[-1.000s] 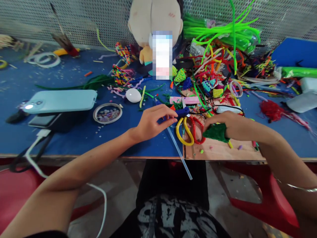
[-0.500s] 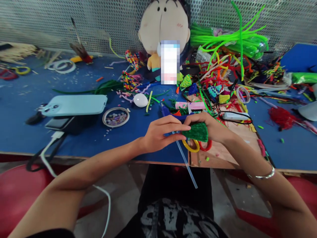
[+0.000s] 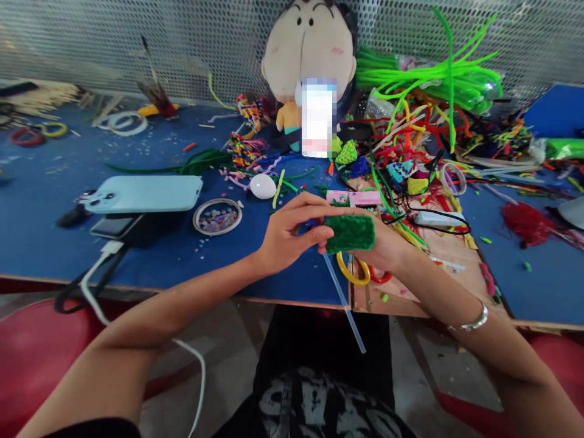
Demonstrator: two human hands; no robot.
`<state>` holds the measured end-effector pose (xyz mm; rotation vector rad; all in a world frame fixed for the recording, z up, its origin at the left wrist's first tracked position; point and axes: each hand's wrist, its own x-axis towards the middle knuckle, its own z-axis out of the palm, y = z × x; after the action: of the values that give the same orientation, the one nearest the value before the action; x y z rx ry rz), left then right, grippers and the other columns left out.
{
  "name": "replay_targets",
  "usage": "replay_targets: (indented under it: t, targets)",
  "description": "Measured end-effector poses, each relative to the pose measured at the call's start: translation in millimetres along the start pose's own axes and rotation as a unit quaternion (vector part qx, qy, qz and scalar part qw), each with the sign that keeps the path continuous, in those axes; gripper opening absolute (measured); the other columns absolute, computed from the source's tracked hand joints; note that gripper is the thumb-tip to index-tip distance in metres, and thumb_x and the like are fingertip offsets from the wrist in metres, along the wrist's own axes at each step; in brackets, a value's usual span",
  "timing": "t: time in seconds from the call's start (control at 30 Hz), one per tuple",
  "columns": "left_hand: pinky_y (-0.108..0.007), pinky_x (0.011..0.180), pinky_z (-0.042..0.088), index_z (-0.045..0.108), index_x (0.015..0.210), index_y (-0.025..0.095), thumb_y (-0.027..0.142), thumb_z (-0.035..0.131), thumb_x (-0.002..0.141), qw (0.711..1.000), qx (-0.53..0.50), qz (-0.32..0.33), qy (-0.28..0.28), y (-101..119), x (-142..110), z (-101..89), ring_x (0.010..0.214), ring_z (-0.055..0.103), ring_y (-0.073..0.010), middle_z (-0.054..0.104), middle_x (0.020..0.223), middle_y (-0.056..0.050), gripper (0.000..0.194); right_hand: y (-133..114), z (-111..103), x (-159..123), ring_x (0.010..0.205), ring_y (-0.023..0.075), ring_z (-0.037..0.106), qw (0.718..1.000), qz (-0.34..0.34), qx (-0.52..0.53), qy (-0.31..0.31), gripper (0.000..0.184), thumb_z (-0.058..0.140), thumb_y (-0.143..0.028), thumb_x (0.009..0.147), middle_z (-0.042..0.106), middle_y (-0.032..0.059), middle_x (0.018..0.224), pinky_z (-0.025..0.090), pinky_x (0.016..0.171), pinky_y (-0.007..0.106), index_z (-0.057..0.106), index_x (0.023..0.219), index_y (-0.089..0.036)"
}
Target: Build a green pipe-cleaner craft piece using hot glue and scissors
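In front of me, a fuzzy dark green piece (image 3: pixel 350 233), apparently made of chenille stems, shows a roughly rectangular face. My left hand (image 3: pixel 292 234) pinches its left end, thumb in front and fingers along the top edge. Behind and to the right is my right hand (image 3: pixel 387 246), closed against the same piece; most of its fingers are hidden. Under the hands lie scissors with a yellow handle loop (image 3: pixel 353 271) and a red loop (image 3: pixel 381 275). A clear glue stick (image 3: pixel 345 307) juts past the table edge.
Left of my hands are a round dish of beads (image 3: pixel 217 218), a white egg-shaped object (image 3: pixel 263 187) and a light blue phone (image 3: pixel 146 193) on a power bank. A plush doll (image 3: pixel 310 55) stands behind a lit phone (image 3: pixel 318 118). Green chenille stems (image 3: pixel 429 76) and colourful scraps crowd the right.
The green piece has turned from a tapered shape to a wider rectangular face and moved slightly left and up. My right hand has shifted behind it. The view has shifted slightly.
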<state>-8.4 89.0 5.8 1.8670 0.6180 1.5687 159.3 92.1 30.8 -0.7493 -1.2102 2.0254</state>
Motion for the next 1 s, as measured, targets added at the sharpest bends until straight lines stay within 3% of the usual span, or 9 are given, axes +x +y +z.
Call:
replay_targets:
  t: [0.1, 0.2, 0.3, 0.53, 0.67, 0.77, 0.83, 0.9, 1.0]
  targets:
    - [-0.022, 0.063, 0.056, 0.067, 0.119, 0.030, 0.051, 0.073, 0.075, 0.995, -0.089, -0.047, -0.027, -5, 2, -1.7, 0.072, 0.062, -0.0096, 0.066, 0.090, -0.002, 0.049, 0, 5, 1, 0.072, 0.0138, 0.068, 0.999, 0.038, 0.037, -0.005, 0.019, 0.064, -0.037, 0.080, 0.071, 0.0001, 0.074, 0.056, 0.071, 0.028, 0.065, 0.088, -0.019]
    - [-0.020, 0.052, 0.054, 0.074, 0.105, 0.028, 0.052, 0.069, 0.078, 0.986, -0.127, -0.104, -0.036, -9, 2, -3.5, 0.060, 0.059, -0.0060, 0.065, 0.095, -0.004, 0.036, -1, 7, 0, 0.082, 0.0153, 0.069, 0.994, 0.086, 0.065, 0.010, 0.021, 0.048, -0.032, 0.090, 0.073, 0.0037, 0.083, 0.056, 0.079, 0.033, 0.064, 0.095, -0.018]
    - [-0.019, 0.046, 0.052, 0.078, 0.092, 0.027, 0.051, 0.073, 0.075, 0.976, -0.151, -0.153, -0.044, -9, 3, -3.7, 0.057, 0.058, -0.0053, 0.065, 0.096, -0.005, 0.030, 0, 6, -1, 0.081, 0.0152, 0.069, 0.988, 0.117, 0.093, 0.021, 0.022, 0.045, -0.028, 0.091, 0.073, 0.0046, 0.082, 0.056, 0.082, 0.034, 0.064, 0.094, -0.017]
    - [-0.022, 0.050, 0.054, 0.078, 0.078, 0.026, 0.044, 0.079, 0.070, 0.967, -0.190, -0.164, -0.046, -3, 5, -0.7, 0.058, 0.060, -0.0064, 0.065, 0.085, -0.002, 0.020, 8, 4, 0, 0.065, 0.0125, 0.066, 0.982, 0.134, 0.131, 0.002, 0.031, 0.035, -0.024, 0.093, 0.070, 0.0038, 0.068, 0.056, 0.070, 0.029, 0.062, 0.080, -0.017]
    - [-0.024, 0.055, 0.054, 0.078, 0.089, 0.028, 0.049, 0.075, 0.074, 0.972, -0.167, -0.162, -0.047, -9, 5, -0.2, 0.064, 0.062, -0.0084, 0.066, 0.091, -0.003, 0.026, -1, 2, 0, 0.065, 0.0136, 0.066, 0.994, 0.106, 0.041, 0.002, 0.021, 0.048, -0.031, 0.086, 0.070, 0.0036, 0.070, 0.056, 0.067, 0.028, 0.063, 0.081, -0.017]
    - [-0.025, 0.062, 0.053, 0.075, 0.101, 0.032, 0.050, 0.072, 0.076, 0.981, -0.136, -0.129, -0.041, -14, 6, -2.0, 0.069, 0.060, -0.0088, 0.067, 0.093, -0.002, 0.031, -27, -12, -12, 0.063, 0.0124, 0.063, 0.983, 0.048, -0.176, -0.005, 0.009, 0.064, -0.023, 0.071, 0.070, 0.0026, 0.073, 0.051, 0.062, 0.024, 0.064, 0.076, -0.016]
    - [-0.025, 0.061, 0.052, 0.075, 0.099, 0.031, 0.052, 0.071, 0.077, 0.987, -0.113, -0.115, -0.023, -16, 7, -3.8, 0.068, 0.057, -0.0085, 0.068, 0.093, -0.003, 0.031, -48, -27, -30, 0.066, 0.0122, 0.062, 0.907, 0.061, -0.414, -0.040, 0.009, 0.060, -0.013, 0.066, 0.069, 0.0018, 0.072, 0.047, 0.062, 0.022, 0.066, 0.073, -0.015]
    - [-0.025, 0.059, 0.050, 0.075, 0.093, 0.029, 0.053, 0.069, 0.078, 0.988, -0.099, -0.114, -0.014, -18, 7, -5.2, 0.068, 0.057, -0.0095, 0.068, 0.092, -0.004, 0.029, -66, -41, -52, 0.062, 0.0112, 0.058, 0.801, 0.108, -0.586, -0.052, 0.024, 0.049, -0.006, 0.062, 0.068, 0.0000, 0.070, 0.041, 0.058, 0.021, 0.067, 0.073, -0.016]
    - [-0.026, 0.060, 0.051, 0.075, 0.089, 0.027, 0.052, 0.068, 0.079, 0.987, -0.094, -0.121, -0.042, -19, 5, -5.3, 0.073, 0.060, -0.0116, 0.068, 0.091, -0.005, 0.028, -72, -54, -81, 0.057, 0.0115, 0.053, 0.626, 0.193, -0.755, -0.031, 0.028, 0.045, -0.005, 0.059, 0.066, 0.0010, 0.066, 0.032, 0.052, 0.023, 0.067, 0.072, -0.017]
